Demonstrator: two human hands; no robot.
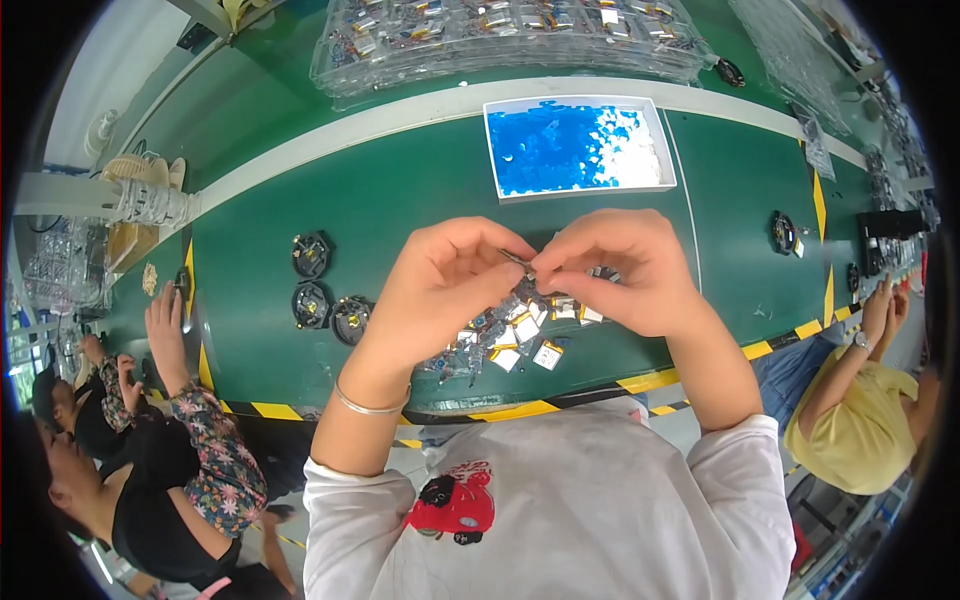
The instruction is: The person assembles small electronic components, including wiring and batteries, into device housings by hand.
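Note:
My left hand (447, 275) and my right hand (632, 268) meet over the green bench, fingertips almost touching. Between them, thumb and fingers of each hand pinch a small, thin dark part (516, 258), too small to name. Just below lies a heap of small silver battery cells (548, 354) with yellow edges, mixed with dark wired pieces (476, 350). My left forearm, with a bangle on the wrist, passes beside a black round housing (351, 320). Two more such housings, an upper one (310, 255) and a lower one (310, 304), lie to the left.
Beyond my hands stands a white box (582, 193) of blue film and white bits. Clear trays (340, 78) of wired cells sit past the white ledge (390, 108). Another black housing (783, 232) lies right. Co-workers sit on both sides, a hand (166, 325) reaching in at left.

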